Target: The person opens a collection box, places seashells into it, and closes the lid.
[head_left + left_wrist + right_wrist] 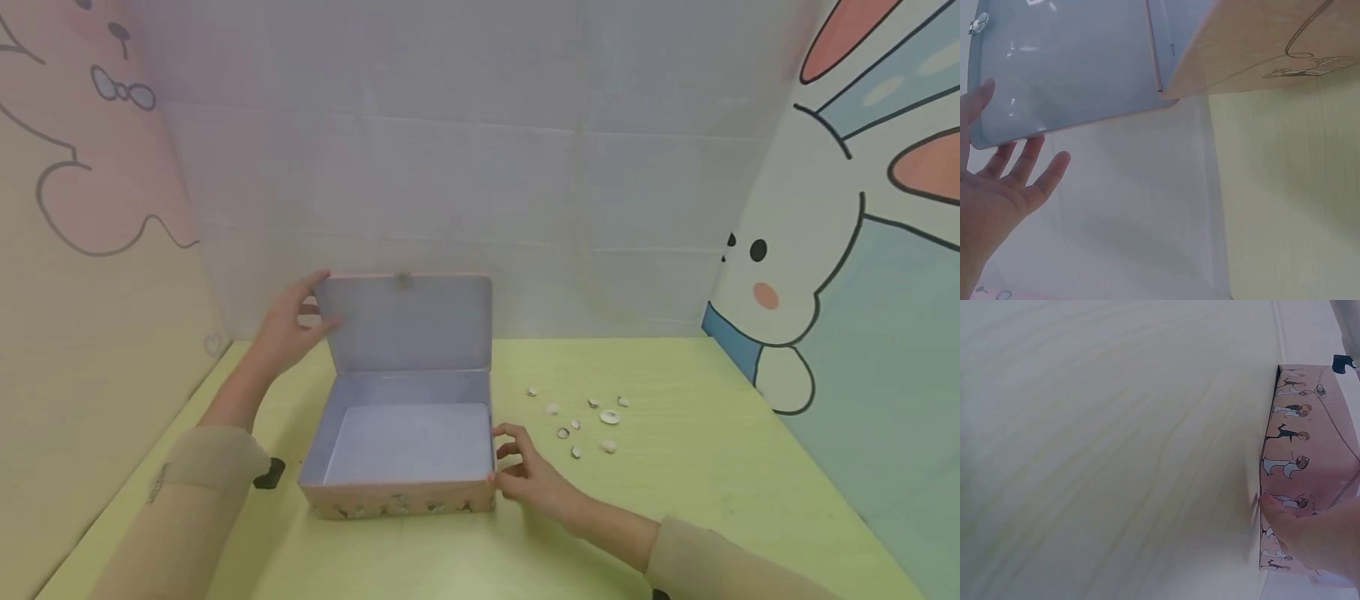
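Note:
A shallow hinged tin box [397, 500], pink outside with small printed figures, stands on the table with its inside bare. Its pale lid [412, 325] is raised upright at the back. My left hand [288, 329] pinches the lid's left edge near the top corner; in the left wrist view the thumb lies over the inner face and the other fingers are behind the edge. At the box's right wall, my right hand [536, 479] touches the outside with bent fingers, thumb near the front corner. The right wrist view shows a fingertip [1267, 503] against the printed side.
Several small shells [609, 417] lie scattered on the yellow-green table [675, 500] right of the box. A pale sheet [465, 167] hangs behind the table. Panels with cartoon animals stand left and right, including a rabbit [780, 275].

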Tool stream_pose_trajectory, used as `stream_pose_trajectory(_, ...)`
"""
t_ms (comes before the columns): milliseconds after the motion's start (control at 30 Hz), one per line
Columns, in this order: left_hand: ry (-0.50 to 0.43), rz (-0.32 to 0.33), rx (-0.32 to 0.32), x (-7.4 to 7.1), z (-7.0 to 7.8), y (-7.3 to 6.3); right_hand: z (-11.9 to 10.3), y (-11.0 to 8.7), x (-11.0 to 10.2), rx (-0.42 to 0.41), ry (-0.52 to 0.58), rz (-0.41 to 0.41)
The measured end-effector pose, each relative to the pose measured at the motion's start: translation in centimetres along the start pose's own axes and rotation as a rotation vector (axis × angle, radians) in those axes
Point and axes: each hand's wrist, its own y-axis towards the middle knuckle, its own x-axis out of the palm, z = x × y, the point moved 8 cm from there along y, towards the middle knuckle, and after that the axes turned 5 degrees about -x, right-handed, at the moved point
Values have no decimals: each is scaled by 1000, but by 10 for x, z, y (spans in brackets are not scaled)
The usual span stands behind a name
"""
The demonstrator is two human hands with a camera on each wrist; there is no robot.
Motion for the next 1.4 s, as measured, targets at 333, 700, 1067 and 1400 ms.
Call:
stream_pose_trajectory(333,-95,-145,-95,14,-22,-1,-2,-1,-1,-28,-4,-9)
stream_pose_trajectory(700,-194,-287,-161,44,-53,-13,3,1,-2,-46,-24,-7)
stream_pose_trajectory(1067,-267,-388,-178,68,-72,-27,2,-1,0,-64,-16,-19)
stream_pose_trajectory(1400,-228,-413,-198,79,-81,-31,0,-5,0,-47,-44,-8)
